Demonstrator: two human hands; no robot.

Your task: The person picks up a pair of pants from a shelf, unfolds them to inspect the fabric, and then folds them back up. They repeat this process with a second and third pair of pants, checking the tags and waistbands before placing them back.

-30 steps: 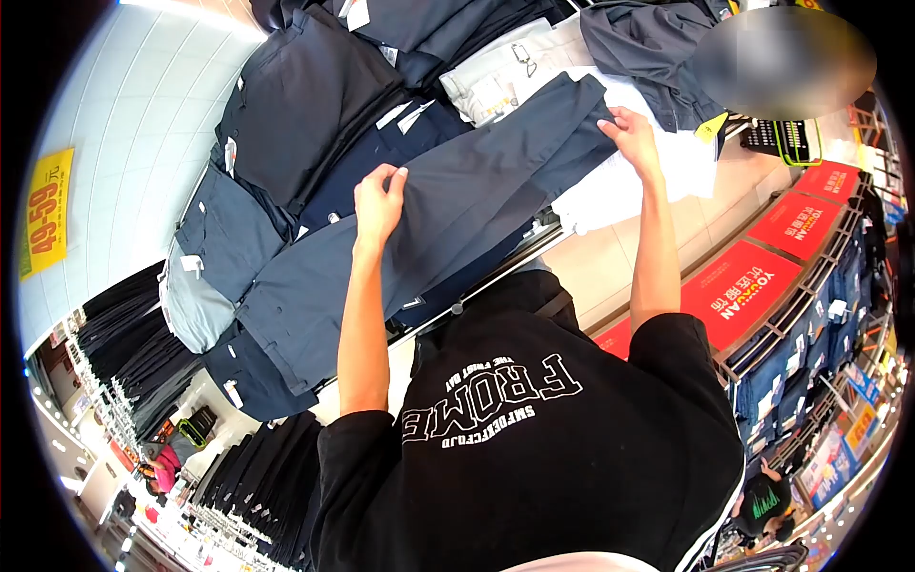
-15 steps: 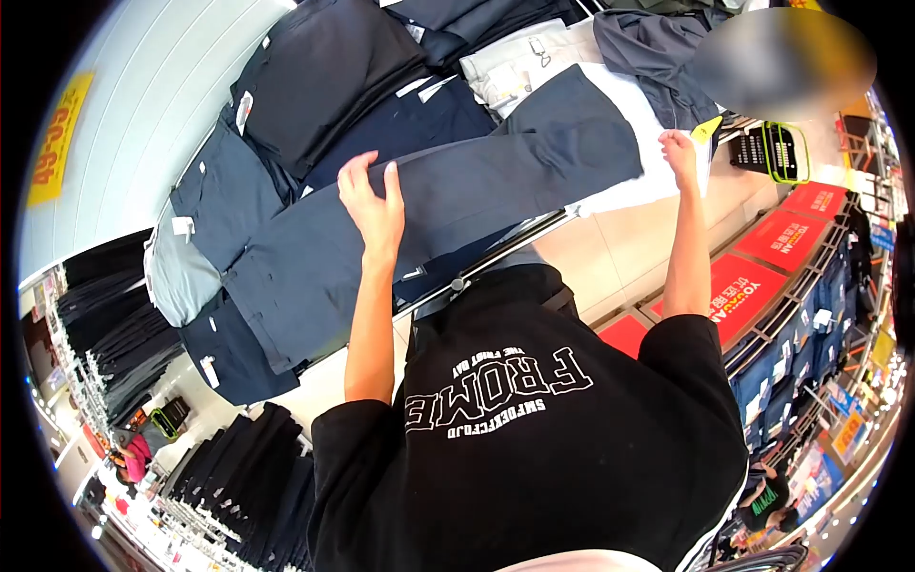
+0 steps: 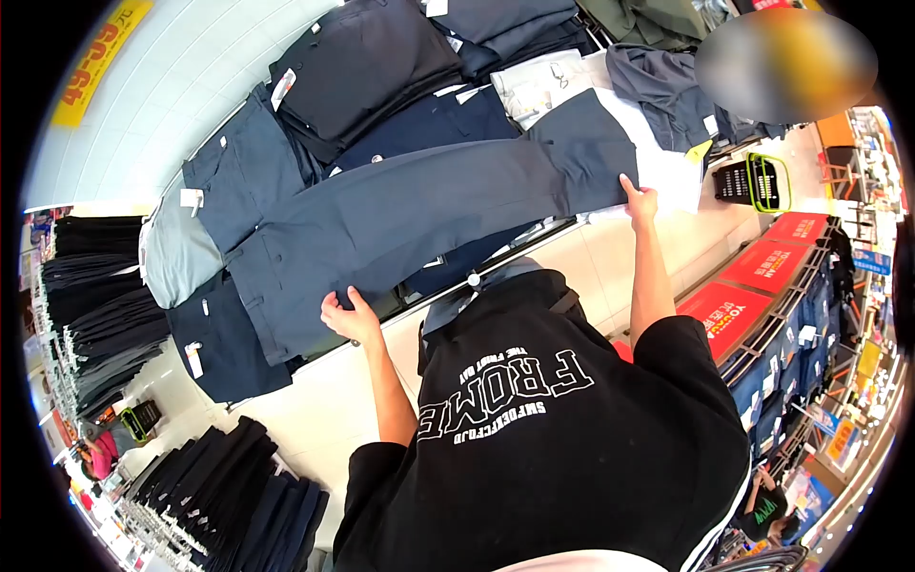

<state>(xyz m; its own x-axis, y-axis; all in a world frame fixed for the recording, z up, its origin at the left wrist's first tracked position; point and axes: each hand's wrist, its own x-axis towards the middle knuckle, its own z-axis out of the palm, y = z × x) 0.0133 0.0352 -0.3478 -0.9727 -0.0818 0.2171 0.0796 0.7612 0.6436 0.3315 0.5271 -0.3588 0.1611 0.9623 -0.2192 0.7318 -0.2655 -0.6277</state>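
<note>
The trousers are being held flat (left hand pinching the waist, right hand the hem); the fabric is best being kept taut on the counter.

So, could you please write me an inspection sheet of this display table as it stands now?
Surface: display table, almost covered by clothing.
Job's things: grey-blue trousers laid flat across the piles.
Clutter: folded dark trousers, tagged; white garment.
Grippers: left hand grips the trousers' near edge; right hand on the leg end.
Cables: nothing seen.
Surroundings: hanging dark trousers, red signs, black basket.
</note>
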